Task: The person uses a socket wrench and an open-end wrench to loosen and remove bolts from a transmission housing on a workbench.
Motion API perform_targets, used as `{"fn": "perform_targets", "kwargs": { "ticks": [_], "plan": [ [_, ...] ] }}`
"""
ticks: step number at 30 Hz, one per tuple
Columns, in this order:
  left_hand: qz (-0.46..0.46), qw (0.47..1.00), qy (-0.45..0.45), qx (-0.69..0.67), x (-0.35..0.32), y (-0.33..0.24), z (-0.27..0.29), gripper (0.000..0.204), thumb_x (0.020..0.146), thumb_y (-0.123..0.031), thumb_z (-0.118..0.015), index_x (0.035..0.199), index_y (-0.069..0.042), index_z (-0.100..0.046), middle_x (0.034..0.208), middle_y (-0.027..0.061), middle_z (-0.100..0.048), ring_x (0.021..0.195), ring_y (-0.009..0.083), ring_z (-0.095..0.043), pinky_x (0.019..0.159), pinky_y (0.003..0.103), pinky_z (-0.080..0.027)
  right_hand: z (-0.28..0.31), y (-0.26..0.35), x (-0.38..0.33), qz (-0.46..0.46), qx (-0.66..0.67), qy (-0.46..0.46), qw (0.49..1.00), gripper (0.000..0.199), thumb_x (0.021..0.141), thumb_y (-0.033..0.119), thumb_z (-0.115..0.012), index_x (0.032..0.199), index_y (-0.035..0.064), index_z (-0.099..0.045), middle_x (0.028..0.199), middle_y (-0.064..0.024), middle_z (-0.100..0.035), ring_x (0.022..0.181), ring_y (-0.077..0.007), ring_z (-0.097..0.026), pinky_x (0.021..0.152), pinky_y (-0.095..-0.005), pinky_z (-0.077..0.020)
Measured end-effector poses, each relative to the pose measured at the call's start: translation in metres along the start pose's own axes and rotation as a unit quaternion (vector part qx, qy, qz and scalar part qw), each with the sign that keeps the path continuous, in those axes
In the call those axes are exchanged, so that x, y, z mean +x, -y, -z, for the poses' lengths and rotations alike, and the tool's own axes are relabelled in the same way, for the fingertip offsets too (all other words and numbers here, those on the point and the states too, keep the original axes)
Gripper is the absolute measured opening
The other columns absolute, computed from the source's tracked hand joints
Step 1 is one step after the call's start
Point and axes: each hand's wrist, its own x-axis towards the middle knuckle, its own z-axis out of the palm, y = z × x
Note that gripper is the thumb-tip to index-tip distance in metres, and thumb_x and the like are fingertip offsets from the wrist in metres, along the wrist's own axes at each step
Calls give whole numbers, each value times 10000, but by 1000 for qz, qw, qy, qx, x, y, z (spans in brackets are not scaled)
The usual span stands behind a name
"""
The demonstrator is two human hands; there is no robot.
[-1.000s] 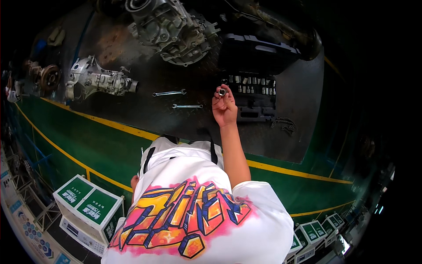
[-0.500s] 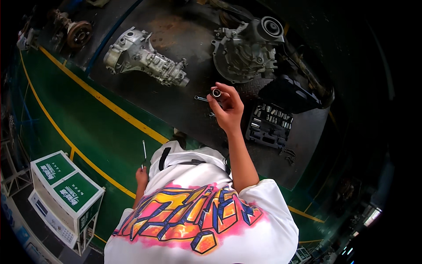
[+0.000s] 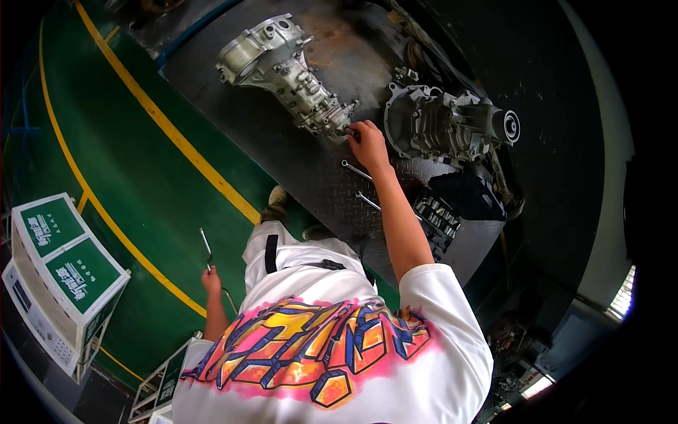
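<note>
My right hand (image 3: 369, 147) reaches out over the bench. Its fingers close on a small dark metal socket (image 3: 351, 132), held against or just beside the narrow end of a silver gearbox housing (image 3: 304, 95). Whether the socket touches the housing I cannot tell. Low at my left side, my left hand (image 3: 211, 280) grips a slim chrome bent-rod tool (image 3: 205, 244), which points up out of the fist. Two chrome wrenches, a nearer wrench (image 3: 367, 201) and a farther wrench (image 3: 355, 169), lie beside and partly under my right forearm.
A second gearbox (image 3: 445, 124) stands to the right on the dark metal bench (image 3: 282, 152). Near it lies an opened black socket case (image 3: 436, 215). Left of me are a green floor (image 3: 134, 169) with yellow lines and a white-and-green cabinet (image 3: 70, 261).
My right hand has carried the socket forward to the end of the silver gearbox. The left hand still holds its tool at my side. The view has shifted, bringing the bench items into different places.
</note>
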Motion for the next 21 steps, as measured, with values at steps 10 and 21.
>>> {"fn": "perform_targets", "kwargs": {
  "ticks": [10, 21],
  "plan": [
    [128, 983, 15, -130, -22, 43, -27, 218, 967, -257, -589, 866, -95, -484, 617, 8, -422, 461, 133, -428, 403, 302, -364, -17, 1, 14, -8, -112, 58, 992, 283, 827, 245, -754, 886, -20, -675, 842, -210, -677, 801, -394, -658, 698, -454, -517],
    [-433, 694, 118, 563, 58, 41, -47, 254, 935, -261, -577, 1007, -32, -658, 766, 192, -647, 666, 357, -633, 597, 477, -496, -4, -50, -118, -53, 149, -31, 987, 218, 809, 147, -756, 955, 3, -684, 757, -146, -630, 705, -264, -657, 643, -363, -518]
  ]
}}
